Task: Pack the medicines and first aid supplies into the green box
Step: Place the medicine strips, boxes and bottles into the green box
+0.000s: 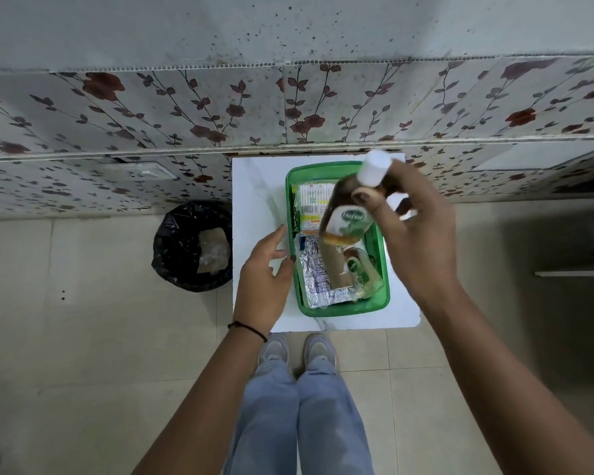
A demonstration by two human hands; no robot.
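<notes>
A person is standing at a small white tabletop set against a wall covered in rose-patterned sheeting, looking down over both bare arms. The right hand is gripping an amber antiseptic bottle with a white cap, fingers curled around its neck and shoulder, thumb lying across the front. The bottle is hanging tilted in the air above the far half of the green box, cap pointing away from the person and base pointing down toward the contents; its white and green label is facing the camera, blurred.

The left hand is resting on the tabletop at the box's left wall, fingers loosely spread and slightly bent, fingertips touching or just beside the green rim; it is pinching nothing. A dark thread band is circling that wrist.

Inside the box, a white printed packet with a barcode is lying at the far end. A silver foil tablet strip is lying along the near left side, and a 2nd bottle with a green label is lying on its side beside the strip.

On the tiled floor to the left of the table, a bin lined with a black bag is standing. The person's jeans and 2 grey shoes are showing below the table edge.
</notes>
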